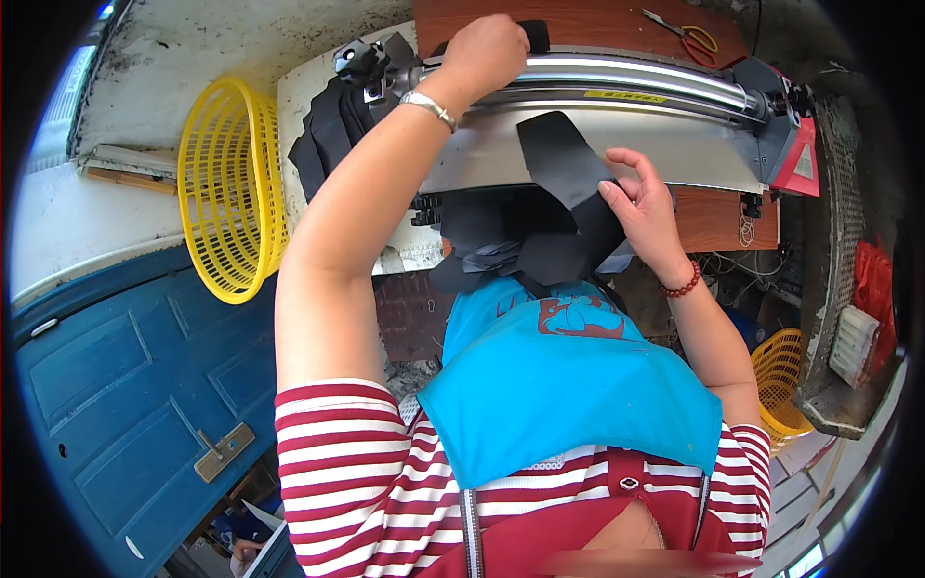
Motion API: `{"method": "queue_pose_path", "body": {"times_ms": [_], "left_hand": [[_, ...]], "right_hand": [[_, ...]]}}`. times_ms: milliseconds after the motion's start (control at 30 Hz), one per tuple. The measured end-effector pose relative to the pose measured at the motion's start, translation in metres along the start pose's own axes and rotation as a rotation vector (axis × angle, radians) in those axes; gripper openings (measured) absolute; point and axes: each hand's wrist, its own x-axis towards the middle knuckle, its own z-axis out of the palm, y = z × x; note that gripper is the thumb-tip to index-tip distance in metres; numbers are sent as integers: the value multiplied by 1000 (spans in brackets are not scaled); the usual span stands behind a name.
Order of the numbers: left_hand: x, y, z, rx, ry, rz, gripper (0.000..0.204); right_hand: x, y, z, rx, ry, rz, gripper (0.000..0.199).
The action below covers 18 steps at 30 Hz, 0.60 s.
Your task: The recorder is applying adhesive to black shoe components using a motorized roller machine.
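Observation:
A grey roller machine [655, 87] with long shiny rollers, a bare metal feed plate [472, 154] and a red end cover lies across the far side. My left hand [487, 56] reaches over the rollers, its fingers curled on a black flat piece [536, 37] behind them; the fingertips are mostly hidden. Between thumb and fingers, my right hand [644, 207] holds a cut black sheet piece [559, 159], its far end raised over the plate. Several more black pieces [554, 258] lie at my lap, below the machine's near edge.
A stack of black pieces [332, 130] sits left of the machine. Beside it leans a yellow basket [183, 193]; another yellow basket [779, 376] stands low at right. Red-and-yellow-handled scissors [696, 40] lie on the brown board behind. A blue door [145, 385] is at left.

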Motion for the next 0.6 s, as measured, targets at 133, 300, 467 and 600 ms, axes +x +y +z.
{"method": "queue_pose_path", "body": {"times_ms": [133, 300, 467, 600], "left_hand": [[18, -1, -16, -139, -392, -251, 45], [35, -11, 1, -227, -438, -231, 52], [51, -19, 5, -258, -392, -328, 22], [67, -9, -32, -522, -226, -586, 19]], "right_hand": [[25, -7, -2, -24, 112, -54, 22], [64, -20, 1, -237, 139, -75, 16], [47, -28, -2, -766, 252, -244, 16], [18, -11, 9, -863, 294, -810, 17]]}}
